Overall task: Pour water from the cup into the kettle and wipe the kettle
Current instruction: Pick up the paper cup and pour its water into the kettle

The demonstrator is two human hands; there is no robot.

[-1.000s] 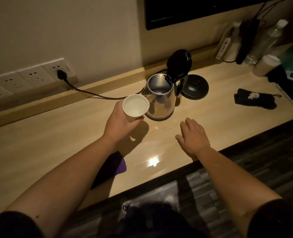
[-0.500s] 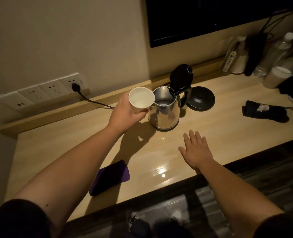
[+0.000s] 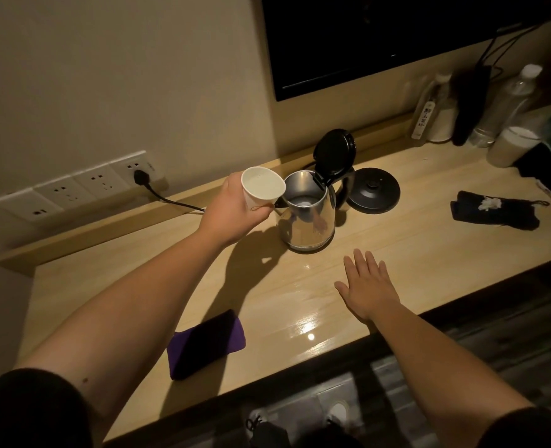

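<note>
Cloth point(image 3: 206, 343), purple, lies on the desk point(image 3: 413, 253) well left of the kettle point(image 3: 306, 218). Left hand point(image 3: 235, 208) has its grip clamped round the cup point(image 3: 261, 189), tilted just beside the kettle's open rim. Right hand point(image 3: 369, 287) rests spread flat, near the kettle's front.

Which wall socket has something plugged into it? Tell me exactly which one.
The rightmost socket, the one nearest the kettle. A black plug sits in it, its cord running along the desk; the other sockets to its left show bare slots.
</note>
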